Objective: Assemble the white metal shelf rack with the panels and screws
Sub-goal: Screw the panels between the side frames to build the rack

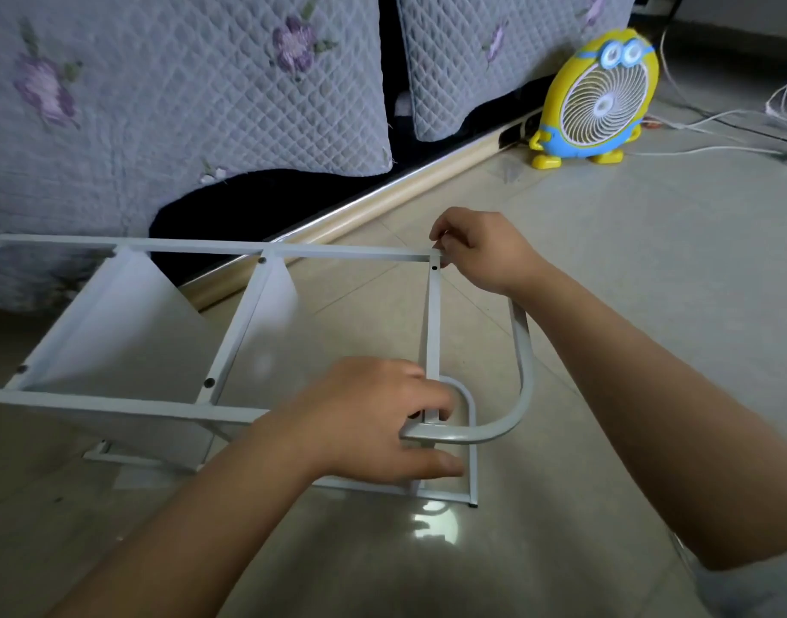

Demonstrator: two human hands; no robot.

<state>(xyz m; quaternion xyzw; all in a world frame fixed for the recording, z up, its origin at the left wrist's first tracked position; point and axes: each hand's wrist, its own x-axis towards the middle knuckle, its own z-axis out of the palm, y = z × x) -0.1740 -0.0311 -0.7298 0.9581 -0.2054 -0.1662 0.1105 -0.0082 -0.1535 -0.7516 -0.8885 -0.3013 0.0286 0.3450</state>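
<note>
Shelf rack (pixel 115 405), white metal: left hand (pixel 374 421) round curved tube (pixel 523 376), right hand (pixel 485 252) pinching corner (pixel 434 260).

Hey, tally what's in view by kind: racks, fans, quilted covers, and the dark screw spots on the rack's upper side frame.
White metal rack: 1
Yellow fan: 1
Quilted covers: 2
Dark screw spots: 4
Total: 8

1 rack (pixel 347 252), 2 hands (pixel 383 421) (pixel 481 247), 4 screws (pixel 262 260) (pixel 434 267) (pixel 209 382) (pixel 21 368), 1 fan (pixel 601 95)
</note>
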